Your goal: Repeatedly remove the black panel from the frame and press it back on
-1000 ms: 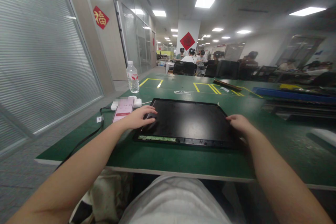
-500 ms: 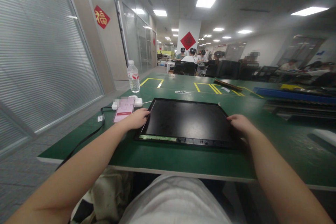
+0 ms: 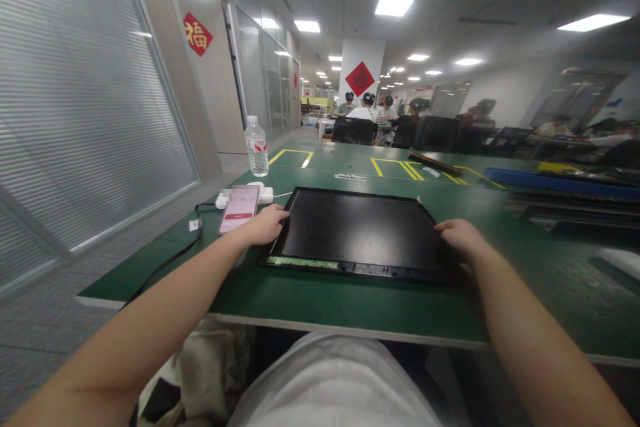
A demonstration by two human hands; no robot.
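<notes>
A black display panel [image 3: 361,230] lies on the green table in front of me, its dark glossy screen facing up. Along its near edge runs a strip with a green circuit board [image 3: 303,262] at the left. My left hand [image 3: 267,223] grips the panel's left edge, thumb on top and the other fingers mostly out of sight. At the opposite edge my right hand [image 3: 460,237] is closed on the frame, with its fingers partly hidden below.
Left of the panel lie a phone [image 3: 239,210], a white power strip [image 3: 265,195] and a black cable [image 3: 170,260]. A water bottle [image 3: 257,150] stands behind them. Long strips, one blue [image 3: 555,185], lie at the right. Several people sit at tables farther back.
Almost nothing differs. The whole view has shifted very slightly, while both hands keep their places on the panel's side edges.
</notes>
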